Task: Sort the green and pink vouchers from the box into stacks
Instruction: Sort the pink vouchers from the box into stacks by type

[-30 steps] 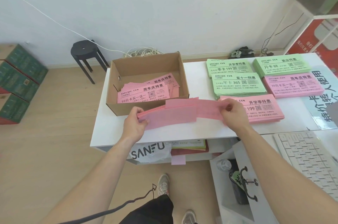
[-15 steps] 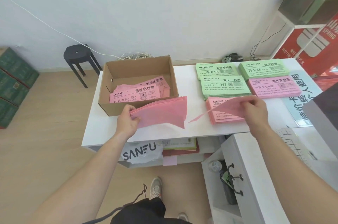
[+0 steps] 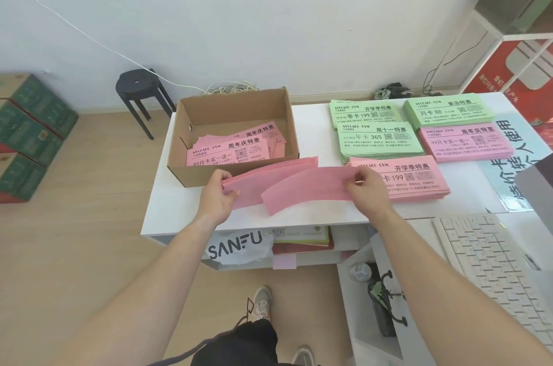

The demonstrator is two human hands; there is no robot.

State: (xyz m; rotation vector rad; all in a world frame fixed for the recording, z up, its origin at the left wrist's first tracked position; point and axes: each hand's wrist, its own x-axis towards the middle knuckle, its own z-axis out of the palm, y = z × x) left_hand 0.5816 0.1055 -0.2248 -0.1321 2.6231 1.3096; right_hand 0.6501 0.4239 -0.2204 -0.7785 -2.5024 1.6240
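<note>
My left hand (image 3: 218, 198) grips the left end of a bundle of pink vouchers (image 3: 269, 174), blank side up, in front of the cardboard box (image 3: 233, 174). My right hand (image 3: 368, 189) pinches the right end of one curved pink voucher (image 3: 305, 189) lying over that bundle. More pink vouchers (image 3: 230, 150) lie inside the box. To the right sit three green stacks (image 3: 377, 141) and two pink stacks (image 3: 419, 183), one of them at the back right (image 3: 466, 144).
The white table (image 3: 314, 111) has a shelf below with a SANFU bag (image 3: 239, 249) and papers. A white keyboard (image 3: 490, 270) lies at the right. A black stool (image 3: 140, 96) and green cartons (image 3: 27, 138) stand on the floor to the left.
My right hand, which was over the near pink stack with a voucher, has come back left and now pinches a single voucher over the bundle. My left hand still holds the bundle.
</note>
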